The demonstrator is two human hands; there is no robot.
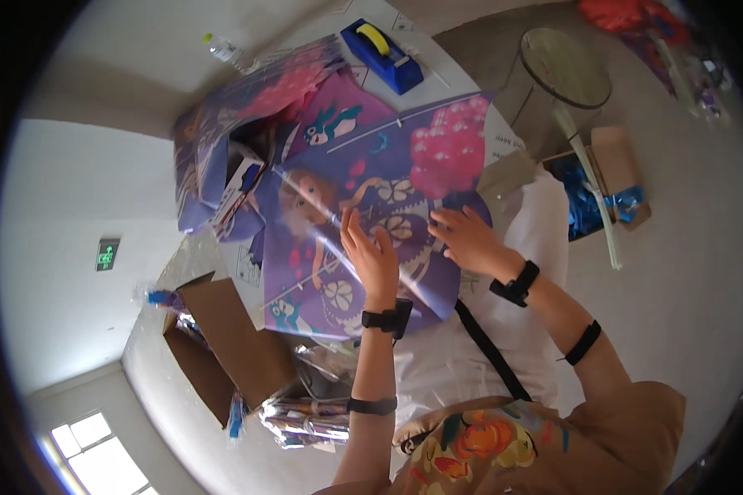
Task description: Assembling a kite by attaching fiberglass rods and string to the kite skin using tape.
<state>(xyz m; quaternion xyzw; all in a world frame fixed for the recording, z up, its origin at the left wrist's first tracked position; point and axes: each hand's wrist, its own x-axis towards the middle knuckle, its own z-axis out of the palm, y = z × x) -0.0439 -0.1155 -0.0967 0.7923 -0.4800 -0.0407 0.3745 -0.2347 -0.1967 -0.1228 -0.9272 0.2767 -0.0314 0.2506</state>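
A purple printed sheet (363,161), which looks like a kite sail with a cartoon figure and pink balloons, lies across the table in front of me and droops over its near edge. My left hand (371,260) is over the middle of the sheet, fingers stretched out and holding nothing. To its right, my right hand (473,239) is at the sheet's right part, its fingers apart and slightly bent. Whether the fingertips touch the sheet, I cannot tell. Thin white strips or rods (363,136) run along the sheet's upper part. A bright crease or shine crosses it diagonally.
A blue tape dispenser (381,56) stands at the table's far side. More folded printed sheets (215,148) are piled at the left. An open cardboard box (239,338) is at lower left. At right are a round stool (565,66), long pale rods (590,181) and a box with blue contents (582,202).
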